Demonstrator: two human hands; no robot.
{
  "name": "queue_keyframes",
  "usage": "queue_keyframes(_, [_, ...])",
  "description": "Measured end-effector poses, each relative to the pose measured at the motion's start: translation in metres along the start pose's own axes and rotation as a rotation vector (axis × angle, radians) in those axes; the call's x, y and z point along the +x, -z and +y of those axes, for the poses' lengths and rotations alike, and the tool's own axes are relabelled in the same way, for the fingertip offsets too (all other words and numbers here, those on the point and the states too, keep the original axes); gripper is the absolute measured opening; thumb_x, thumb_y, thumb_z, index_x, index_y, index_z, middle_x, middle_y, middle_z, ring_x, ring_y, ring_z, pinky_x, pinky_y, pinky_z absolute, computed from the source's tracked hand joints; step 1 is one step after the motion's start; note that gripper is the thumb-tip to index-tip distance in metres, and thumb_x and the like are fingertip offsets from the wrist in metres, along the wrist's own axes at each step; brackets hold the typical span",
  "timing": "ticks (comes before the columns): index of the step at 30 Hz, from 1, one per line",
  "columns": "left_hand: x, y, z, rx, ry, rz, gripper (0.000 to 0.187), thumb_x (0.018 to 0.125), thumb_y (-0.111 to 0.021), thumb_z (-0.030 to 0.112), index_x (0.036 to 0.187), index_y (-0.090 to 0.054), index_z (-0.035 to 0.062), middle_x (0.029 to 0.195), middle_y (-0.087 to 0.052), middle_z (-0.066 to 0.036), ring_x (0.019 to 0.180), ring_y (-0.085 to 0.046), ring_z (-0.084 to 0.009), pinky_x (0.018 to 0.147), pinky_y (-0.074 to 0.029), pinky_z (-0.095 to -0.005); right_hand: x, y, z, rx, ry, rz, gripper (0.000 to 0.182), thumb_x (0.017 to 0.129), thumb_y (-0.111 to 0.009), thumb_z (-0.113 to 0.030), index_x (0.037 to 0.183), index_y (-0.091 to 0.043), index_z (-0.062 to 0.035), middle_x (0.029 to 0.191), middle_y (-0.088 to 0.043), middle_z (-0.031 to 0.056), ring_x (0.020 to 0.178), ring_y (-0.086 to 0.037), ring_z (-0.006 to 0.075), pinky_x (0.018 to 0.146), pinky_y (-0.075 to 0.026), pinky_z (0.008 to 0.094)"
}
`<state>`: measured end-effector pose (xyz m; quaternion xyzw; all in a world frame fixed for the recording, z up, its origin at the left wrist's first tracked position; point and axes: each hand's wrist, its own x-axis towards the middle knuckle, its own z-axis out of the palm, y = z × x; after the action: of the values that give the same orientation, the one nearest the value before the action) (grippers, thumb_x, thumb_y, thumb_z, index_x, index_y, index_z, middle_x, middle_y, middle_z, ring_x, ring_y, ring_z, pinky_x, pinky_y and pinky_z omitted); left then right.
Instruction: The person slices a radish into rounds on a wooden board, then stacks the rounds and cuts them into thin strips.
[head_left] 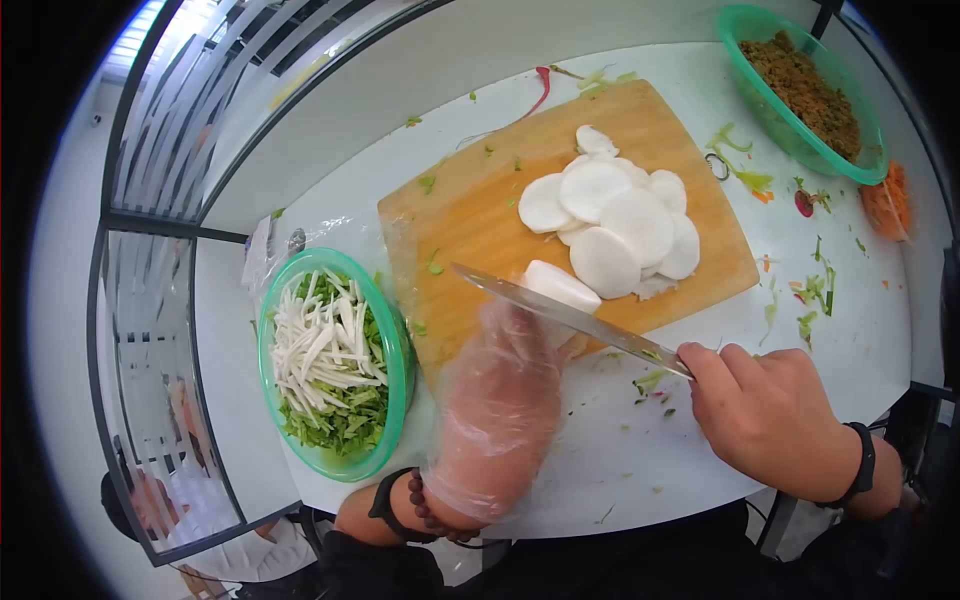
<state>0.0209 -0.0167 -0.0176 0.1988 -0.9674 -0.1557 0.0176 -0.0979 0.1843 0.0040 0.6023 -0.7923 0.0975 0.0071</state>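
Observation:
My right hand (765,415), bare with a dark wristband, is closed around the handle of a kitchen knife (590,322). The blade slants up to the left across the near side of a white radish piece (560,287). In a clear plastic glove, my left hand (500,410) grips that piece from the near side, its fingertips partly hidden by the blade. Just beyond lies an overlapping pile of round white radish slices (610,215). Both the piece and the slices rest on a wooden cutting board (450,220).
Left of the board stands a green bowl (402,395) with chopped greens (345,420) and white strips (325,335). At the far right are another green bowl (745,75) of brown crumbly food and bagged orange shreds (887,205). Vegetable scraps (815,290) litter the white table. A person (200,510) is behind glass.

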Motion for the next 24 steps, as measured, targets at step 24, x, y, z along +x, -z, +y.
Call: queue_keyframes(24, [0.011, 0.001, 0.002, -0.22, -0.003, 0.002, 0.056, 0.078, -0.072, 0.008, 0.123, -0.04, 0.0013, 0.097, -0.061, -0.02, 0.076, -0.062, -0.0402, 0.059, -0.049, -0.0477, 0.013, 0.01, -0.008, -0.127, 0.001, -0.118, 0.023, 0.077, -0.065, -0.016, 0.093, -0.064, 0.0002, 0.056, -0.042, -0.0005, 0.036, -0.038, 0.0089, 0.036, -0.027, 0.0269])
